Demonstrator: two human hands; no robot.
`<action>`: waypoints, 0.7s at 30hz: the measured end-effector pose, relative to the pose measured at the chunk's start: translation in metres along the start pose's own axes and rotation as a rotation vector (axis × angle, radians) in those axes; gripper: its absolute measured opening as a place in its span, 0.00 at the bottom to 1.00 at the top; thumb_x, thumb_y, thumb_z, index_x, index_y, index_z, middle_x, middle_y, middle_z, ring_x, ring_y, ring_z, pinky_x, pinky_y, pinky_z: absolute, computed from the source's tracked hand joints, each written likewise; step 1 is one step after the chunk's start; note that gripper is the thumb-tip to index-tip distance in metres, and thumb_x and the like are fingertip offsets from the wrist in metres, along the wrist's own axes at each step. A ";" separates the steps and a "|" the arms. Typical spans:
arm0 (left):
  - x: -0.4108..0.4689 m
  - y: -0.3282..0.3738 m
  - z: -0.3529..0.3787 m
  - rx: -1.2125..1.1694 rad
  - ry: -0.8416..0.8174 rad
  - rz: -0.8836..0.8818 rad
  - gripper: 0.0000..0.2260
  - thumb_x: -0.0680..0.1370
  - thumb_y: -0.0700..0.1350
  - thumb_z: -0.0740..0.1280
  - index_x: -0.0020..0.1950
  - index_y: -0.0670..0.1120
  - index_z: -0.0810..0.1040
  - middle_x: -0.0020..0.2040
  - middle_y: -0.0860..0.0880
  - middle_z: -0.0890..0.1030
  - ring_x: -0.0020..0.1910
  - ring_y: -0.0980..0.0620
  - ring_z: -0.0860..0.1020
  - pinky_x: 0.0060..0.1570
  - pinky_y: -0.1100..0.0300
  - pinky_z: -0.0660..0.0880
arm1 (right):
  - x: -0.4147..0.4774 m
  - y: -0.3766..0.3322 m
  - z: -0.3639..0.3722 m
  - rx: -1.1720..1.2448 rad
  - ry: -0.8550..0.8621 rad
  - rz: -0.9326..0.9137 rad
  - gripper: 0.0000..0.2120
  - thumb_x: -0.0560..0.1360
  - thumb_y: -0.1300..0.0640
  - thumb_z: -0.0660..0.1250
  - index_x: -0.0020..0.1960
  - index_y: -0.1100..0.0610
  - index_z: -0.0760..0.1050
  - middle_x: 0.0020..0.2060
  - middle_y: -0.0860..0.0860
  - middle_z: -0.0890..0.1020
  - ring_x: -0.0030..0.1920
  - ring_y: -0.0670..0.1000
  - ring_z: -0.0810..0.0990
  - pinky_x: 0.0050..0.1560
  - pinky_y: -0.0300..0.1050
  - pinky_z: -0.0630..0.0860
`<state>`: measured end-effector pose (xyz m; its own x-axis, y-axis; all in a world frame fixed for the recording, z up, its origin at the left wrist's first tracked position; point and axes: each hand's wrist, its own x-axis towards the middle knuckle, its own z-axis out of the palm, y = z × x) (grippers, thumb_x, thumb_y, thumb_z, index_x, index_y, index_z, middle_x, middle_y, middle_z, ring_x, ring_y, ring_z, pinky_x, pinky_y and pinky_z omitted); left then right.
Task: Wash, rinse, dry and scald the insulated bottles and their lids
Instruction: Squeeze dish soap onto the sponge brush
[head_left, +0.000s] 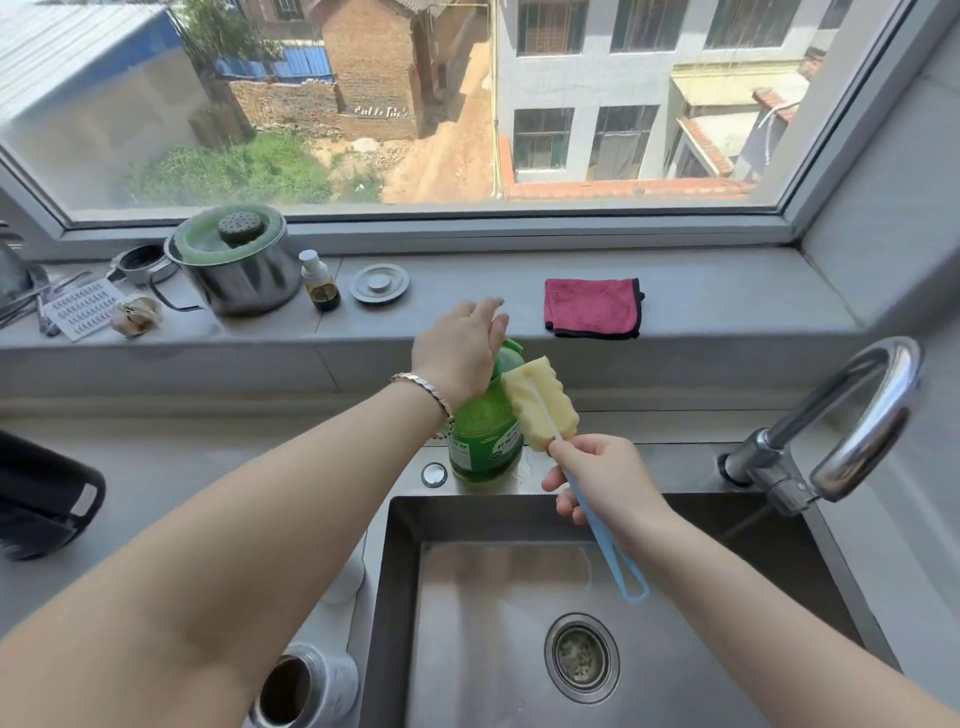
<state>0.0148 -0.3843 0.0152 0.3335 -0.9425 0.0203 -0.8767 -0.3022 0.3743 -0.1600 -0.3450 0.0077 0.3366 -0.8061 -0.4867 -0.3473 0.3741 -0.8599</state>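
Observation:
A green dish-soap bottle (485, 441) stands on the sink's back rim. My left hand (457, 345) rests palm-down on its pump top, fingers spread. My right hand (602, 483) grips the blue handle of a bottle brush; its yellow sponge head (540, 405) is held against the soap bottle's spout. An open insulated bottle (298, 693) stands on the counter at the lower left, its dark inside showing. Another white piece (345, 582) shows beside my left forearm, mostly hidden.
The steel sink (498, 649) with its drain lies below my hands. A chrome tap (852, 421) arches at the right. On the window ledge sit a pink cloth (592, 307), a round metal lid (379, 282), a small spray bottle (319, 283) and a steel pot (239, 265).

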 end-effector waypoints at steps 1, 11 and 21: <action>-0.009 0.001 -0.004 -0.017 0.096 0.007 0.19 0.83 0.51 0.50 0.73 0.47 0.62 0.69 0.45 0.68 0.67 0.44 0.66 0.63 0.50 0.63 | -0.004 0.002 -0.002 -0.017 -0.002 -0.010 0.06 0.78 0.59 0.60 0.47 0.61 0.74 0.28 0.52 0.77 0.19 0.46 0.70 0.21 0.36 0.64; -0.172 -0.009 0.013 -1.173 -0.273 -0.327 0.07 0.76 0.34 0.66 0.53 0.40 0.78 0.43 0.47 0.80 0.38 0.56 0.79 0.36 0.63 0.80 | -0.072 0.039 -0.019 -0.157 -0.360 -0.040 0.09 0.75 0.64 0.64 0.54 0.56 0.72 0.33 0.52 0.79 0.26 0.48 0.77 0.25 0.38 0.72; -0.257 -0.039 0.009 -0.725 -0.039 -0.241 0.07 0.76 0.39 0.67 0.47 0.51 0.80 0.43 0.55 0.78 0.38 0.66 0.74 0.44 0.71 0.70 | -0.091 0.087 0.024 0.015 -0.495 0.111 0.10 0.77 0.69 0.59 0.57 0.62 0.69 0.45 0.57 0.77 0.39 0.56 0.83 0.33 0.45 0.80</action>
<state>-0.0402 -0.1315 -0.0126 0.4622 -0.8710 -0.1667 -0.3301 -0.3435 0.8792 -0.1996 -0.2280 -0.0269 0.6738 -0.4485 -0.5872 -0.3937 0.4547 -0.7989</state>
